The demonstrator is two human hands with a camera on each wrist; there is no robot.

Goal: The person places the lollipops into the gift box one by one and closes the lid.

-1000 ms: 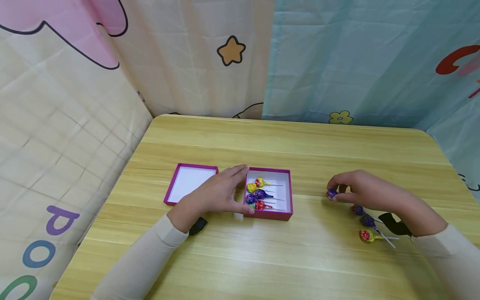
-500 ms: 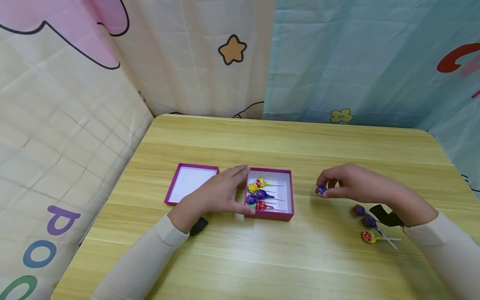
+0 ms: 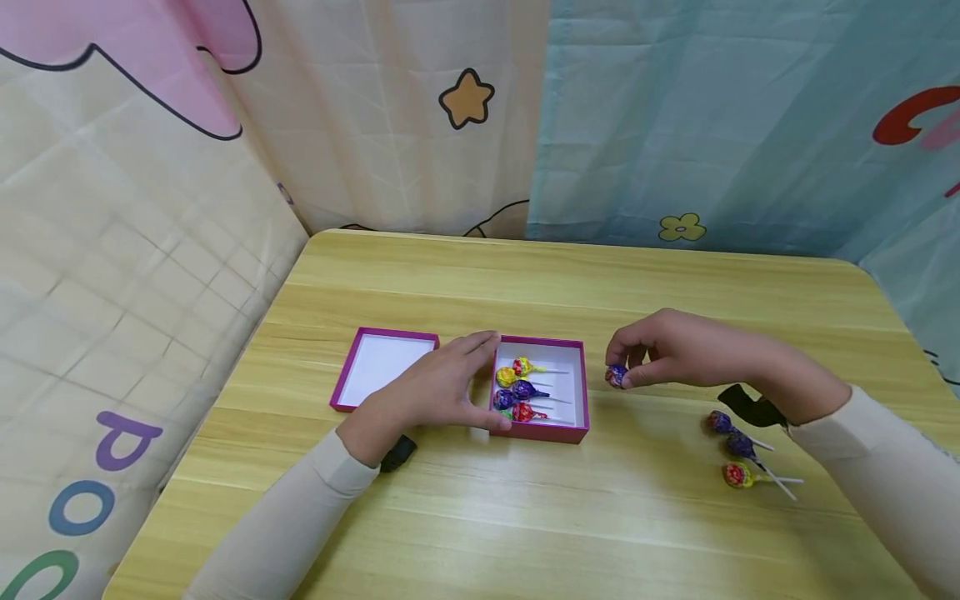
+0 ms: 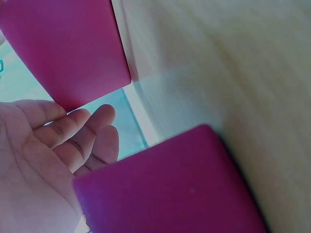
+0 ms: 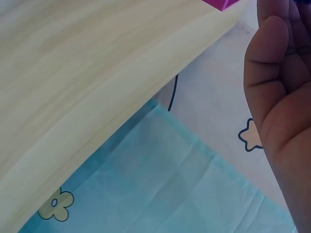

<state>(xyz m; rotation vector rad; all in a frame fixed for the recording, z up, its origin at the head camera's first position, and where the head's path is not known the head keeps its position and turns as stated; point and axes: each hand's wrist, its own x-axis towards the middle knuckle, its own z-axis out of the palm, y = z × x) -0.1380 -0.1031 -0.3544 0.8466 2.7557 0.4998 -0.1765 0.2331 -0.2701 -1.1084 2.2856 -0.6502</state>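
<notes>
In the head view my left hand [image 3: 431, 387] holds the left side of an open magenta box [image 3: 558, 432], thumb at its near corner and fingertips at its far corner. Several wrapped lollipops lie inside, among them a yellow lollipop [image 3: 506, 377], a purple lollipop [image 3: 523, 389] and a red lollipop [image 3: 522, 412], sticks pointing right. Right of the box, my right hand [image 3: 686, 350] pinches a purple-wrapped lollipop [image 3: 615, 376] by its head; its stick is hidden. The left wrist view shows the fingers [image 4: 80, 126] bent near the box's outer wall [image 4: 73, 48].
Left of the box lies a magenta-rimmed lid [image 3: 386, 367], white inside, partly behind my left hand. Three more lollipops rest at the right: two purple lollipops [image 3: 741, 446] and a yellow-red lollipop [image 3: 737, 476]. Curtains [image 3: 690, 117] stand behind the wooden table [image 3: 555, 525].
My right hand has moved left toward the box with the pinched lollipop, away from the three others on the table. The left hand and the box have stayed in place.
</notes>
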